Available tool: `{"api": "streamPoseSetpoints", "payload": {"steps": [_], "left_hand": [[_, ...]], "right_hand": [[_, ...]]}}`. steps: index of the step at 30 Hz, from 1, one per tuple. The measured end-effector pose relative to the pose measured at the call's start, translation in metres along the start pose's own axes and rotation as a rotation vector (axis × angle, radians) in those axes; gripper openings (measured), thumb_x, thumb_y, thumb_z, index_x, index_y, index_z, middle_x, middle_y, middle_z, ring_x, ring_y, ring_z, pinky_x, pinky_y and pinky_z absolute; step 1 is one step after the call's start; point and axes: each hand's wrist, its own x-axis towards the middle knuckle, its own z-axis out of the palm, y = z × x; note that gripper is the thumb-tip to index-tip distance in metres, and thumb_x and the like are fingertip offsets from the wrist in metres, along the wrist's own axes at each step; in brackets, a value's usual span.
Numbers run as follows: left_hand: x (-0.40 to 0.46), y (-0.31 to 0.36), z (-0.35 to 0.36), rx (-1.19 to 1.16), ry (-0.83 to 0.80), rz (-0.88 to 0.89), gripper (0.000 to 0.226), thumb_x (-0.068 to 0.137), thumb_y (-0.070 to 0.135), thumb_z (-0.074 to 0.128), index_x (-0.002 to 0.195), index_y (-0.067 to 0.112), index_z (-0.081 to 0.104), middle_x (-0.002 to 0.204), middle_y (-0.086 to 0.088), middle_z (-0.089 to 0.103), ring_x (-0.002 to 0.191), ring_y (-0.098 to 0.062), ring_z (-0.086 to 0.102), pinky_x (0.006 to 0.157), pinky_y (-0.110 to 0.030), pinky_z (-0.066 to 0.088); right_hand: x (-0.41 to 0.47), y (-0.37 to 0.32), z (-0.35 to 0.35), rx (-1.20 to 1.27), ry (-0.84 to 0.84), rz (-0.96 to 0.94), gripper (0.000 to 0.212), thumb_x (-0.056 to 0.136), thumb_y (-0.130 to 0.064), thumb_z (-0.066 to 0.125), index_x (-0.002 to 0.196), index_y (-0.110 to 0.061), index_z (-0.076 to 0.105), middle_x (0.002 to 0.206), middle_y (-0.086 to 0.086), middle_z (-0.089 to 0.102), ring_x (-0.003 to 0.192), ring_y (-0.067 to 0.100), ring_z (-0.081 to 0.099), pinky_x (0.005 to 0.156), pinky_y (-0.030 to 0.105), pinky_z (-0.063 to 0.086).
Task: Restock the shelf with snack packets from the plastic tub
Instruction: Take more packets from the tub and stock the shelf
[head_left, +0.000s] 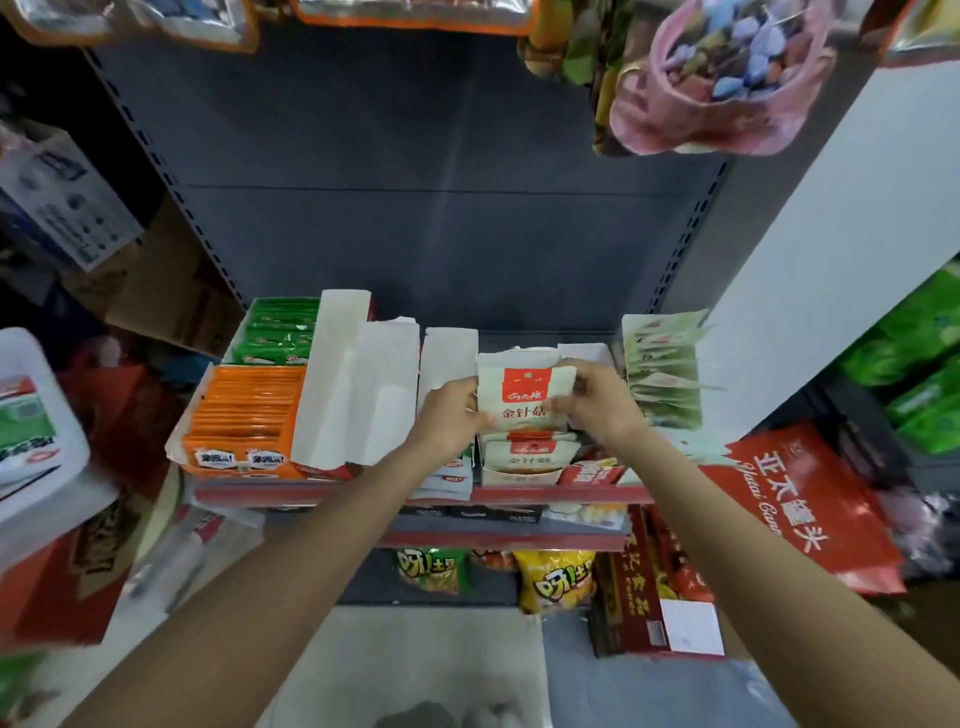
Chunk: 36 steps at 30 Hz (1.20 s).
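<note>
I hold a stack of white snack packets (525, 397) with a red label over an open display box (519, 475) on the shelf (332, 492). My left hand (449, 421) grips the stack's left edge, thumb on the front. My right hand (597, 400) pinches its right edge. More packets of the same kind (527, 453) stand in the box below the stack. The plastic tub is not in view.
Orange packets (244, 415) and green packets (280, 332) fill boxes at the shelf's left, beside upright white box flaps (358, 384). Pale green packets (662, 369) stand at the right. Chip bags (556, 579) lie on the lower shelf. Bagged sweets (717, 78) hang overhead.
</note>
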Motion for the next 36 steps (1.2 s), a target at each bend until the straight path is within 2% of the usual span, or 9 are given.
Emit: {"api": "streamPoseSetpoints", "payload": {"steps": [4, 8, 13, 19, 22, 28, 30, 33, 36], "left_hand": [[-0.001, 0.0, 0.0, 0.046, 0.008, 0.044, 0.024, 0.09, 0.018, 0.061, 0.113, 0.014, 0.061, 0.117, -0.003, 0.065, 0.102, -0.019, 0.061, 0.087, -0.034, 0.052], [-0.002, 0.003, -0.005, 0.183, 0.01, 0.121, 0.014, 0.093, 0.018, 0.057, 0.101, 0.013, 0.067, 0.107, -0.002, 0.068, 0.095, -0.016, 0.061, 0.082, -0.027, 0.048], [-0.003, 0.005, 0.001, 0.203, -0.03, 0.113, 0.017, 0.093, 0.016, 0.056, 0.104, 0.011, 0.069, 0.109, -0.004, 0.068, 0.098, -0.017, 0.06, 0.078, -0.023, 0.042], [-0.011, 0.008, -0.012, 0.12, -0.075, 0.109, 0.025, 0.091, 0.02, 0.06, 0.114, 0.012, 0.067, 0.113, -0.004, 0.067, 0.1, -0.012, 0.06, 0.083, -0.017, 0.042], [-0.02, 0.009, -0.033, 0.058, 0.042, 0.137, 0.02, 0.091, 0.019, 0.06, 0.109, 0.013, 0.068, 0.105, 0.001, 0.068, 0.089, -0.004, 0.057, 0.071, -0.001, 0.038], [-0.062, -0.025, -0.107, 0.011, 0.391, 0.149, 0.012, 0.09, 0.013, 0.059, 0.096, 0.017, 0.069, 0.092, 0.006, 0.068, 0.083, -0.004, 0.059, 0.07, 0.0, 0.04], [-0.085, -0.051, -0.14, 0.017, 0.511, 0.097, 0.012, 0.09, 0.013, 0.058, 0.096, 0.018, 0.068, 0.089, 0.008, 0.066, 0.082, -0.004, 0.058, 0.07, -0.004, 0.041], [-0.128, -0.101, -0.195, 0.039, 0.678, 0.009, 0.011, 0.088, 0.011, 0.059, 0.092, 0.018, 0.066, 0.086, 0.003, 0.068, 0.081, -0.012, 0.062, 0.074, -0.025, 0.049], [-0.173, -0.158, -0.25, 0.063, 0.771, -0.087, 0.014, 0.087, 0.005, 0.057, 0.095, 0.011, 0.067, 0.089, -0.005, 0.069, 0.083, -0.022, 0.064, 0.077, -0.029, 0.049]], "right_hand": [[-0.004, 0.005, 0.001, -0.204, -0.113, -0.019, 0.013, 0.083, 0.001, 0.065, 0.095, -0.005, 0.069, 0.1, 0.008, 0.07, 0.091, 0.02, 0.065, 0.081, 0.028, 0.052], [-0.001, 0.002, 0.002, -0.237, -0.186, -0.016, 0.017, 0.085, -0.004, 0.065, 0.101, -0.009, 0.069, 0.106, 0.005, 0.068, 0.094, 0.019, 0.065, 0.085, 0.032, 0.053], [-0.004, -0.003, -0.004, -0.414, -0.117, -0.089, 0.014, 0.087, -0.006, 0.061, 0.09, -0.013, 0.073, 0.098, 0.003, 0.068, 0.087, 0.015, 0.061, 0.076, 0.021, 0.042], [-0.013, -0.016, -0.003, -0.46, -0.175, -0.101, 0.021, 0.093, -0.012, 0.053, 0.107, -0.011, 0.07, 0.108, 0.004, 0.069, 0.099, 0.016, 0.063, 0.082, 0.016, 0.042], [-0.019, -0.034, 0.006, -0.462, -0.123, -0.18, 0.023, 0.096, -0.017, 0.051, 0.112, -0.012, 0.067, 0.112, 0.003, 0.068, 0.103, 0.016, 0.061, 0.082, 0.016, 0.04], [-0.029, -0.107, 0.073, -0.358, -0.104, -0.426, 0.024, 0.095, -0.012, 0.05, 0.113, -0.014, 0.066, 0.114, -0.001, 0.068, 0.101, 0.012, 0.06, 0.087, 0.015, 0.041], [-0.034, -0.138, 0.112, -0.35, -0.132, -0.509, 0.026, 0.095, -0.013, 0.049, 0.116, -0.016, 0.065, 0.117, 0.0, 0.066, 0.104, 0.013, 0.059, 0.092, 0.021, 0.043], [-0.045, -0.187, 0.18, -0.353, -0.186, -0.621, 0.03, 0.094, -0.013, 0.05, 0.121, -0.016, 0.062, 0.124, 0.004, 0.061, 0.112, 0.019, 0.056, 0.097, 0.027, 0.04], [-0.056, -0.234, 0.255, -0.365, -0.274, -0.69, 0.035, 0.089, -0.007, 0.052, 0.123, -0.012, 0.06, 0.123, 0.012, 0.06, 0.116, 0.026, 0.053, 0.098, 0.028, 0.035]]}}
